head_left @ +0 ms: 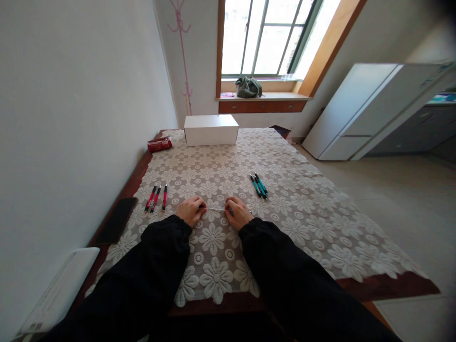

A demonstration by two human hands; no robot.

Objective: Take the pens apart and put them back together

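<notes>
My left hand (191, 210) and my right hand (238, 213) rest low over the lace tablecloth, a short gap apart. Both have closed fingers, each pinching one end of a thin white stick-like piece (216, 209) that spans the gap. Something dark shows at my left fingertips, and a small bit sticks out beyond my right hand; the fingers hide the rest. To the left of my left hand lie red-and-black pens (155, 198). Teal-and-black pens (259, 185) lie close together beyond my right hand.
A white box (211, 130) stands at the table's far end, with a dark red packet (159, 144) beside it. Along the left edge lie a black flat object (117, 221) and a white packet (60, 289). The lace tablecloth (302, 204) covers the table.
</notes>
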